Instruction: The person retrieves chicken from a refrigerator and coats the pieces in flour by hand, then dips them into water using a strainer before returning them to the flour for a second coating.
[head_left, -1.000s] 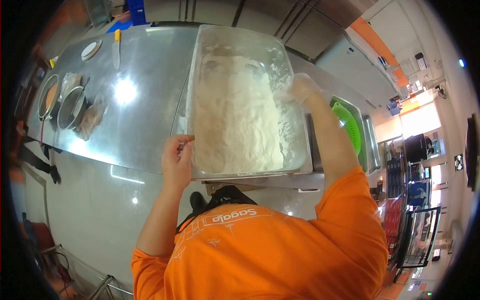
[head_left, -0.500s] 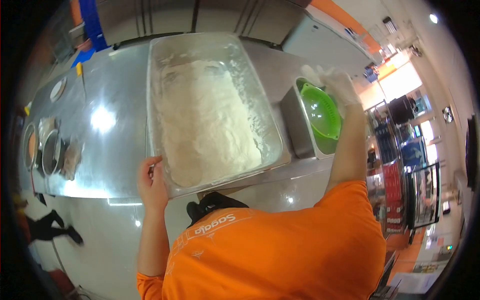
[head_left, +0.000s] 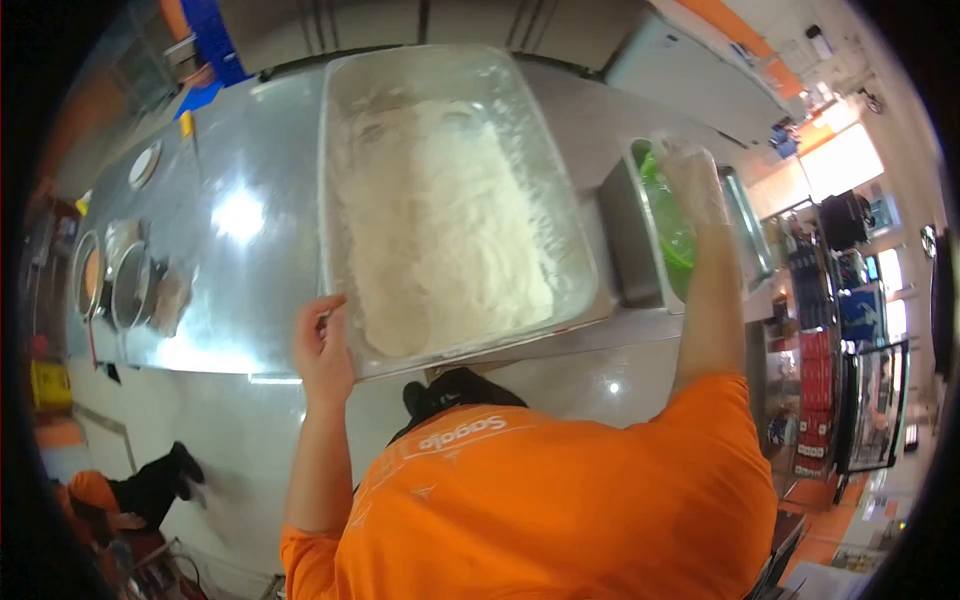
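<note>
A large metal tray (head_left: 570,215) holds a thick spread of pale flour (head_left: 450,220). At its near left corner is my left hand (head_left: 325,345), bare, with fingers curled against the rim. My right hand (head_left: 692,180) wears a translucent plastic glove and is over a green slotted basket (head_left: 660,215). That basket sits inside a deep steel container (head_left: 632,240) to the right of the tray. Motion blur and the glove hide the right fingers, and whatever they touch cannot be made out.
Metal bowls (head_left: 130,290) and a plastic bag (head_left: 172,300) stand on the left of the steel table (head_left: 260,300). Farther back lies a round white lid (head_left: 145,165). Another steel container (head_left: 745,230) is beyond my right forearm. Someone in black trousers (head_left: 160,485) is at lower left.
My right hand has moved from the green basket's far rim to over its right part, covering more of it. My left hand stays at the tray corner. The view has shifted slightly.
</note>
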